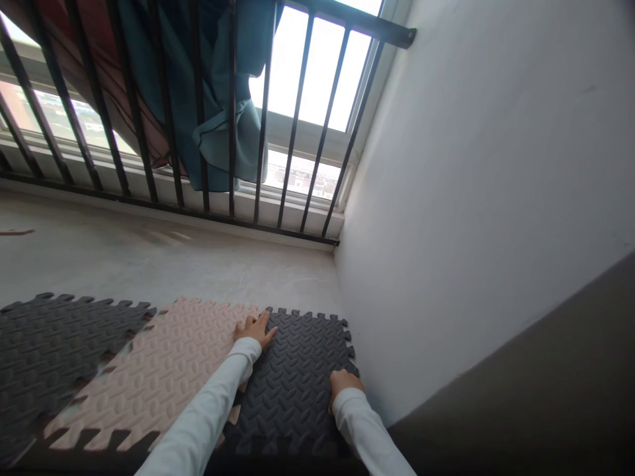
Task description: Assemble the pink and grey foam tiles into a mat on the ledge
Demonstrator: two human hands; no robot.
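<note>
Left hand (254, 330), fingers spread apart, presses a charcoal interlocking foam floor tile (290, 377) at its seam with a pink foam tile (153, 370). Right hand (344, 387) sits at that tile's far edge, fingers hidden, grip impossible to tell

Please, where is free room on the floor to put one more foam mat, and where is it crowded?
The concrete floor is free between the mats and the dark window railing. It is crowded at the dark foam mat, where the left hand and right hand rest, close to the white wall.

Apartment balcony (461, 198), barred window (307, 79), concrete floor (149, 264)
</note>
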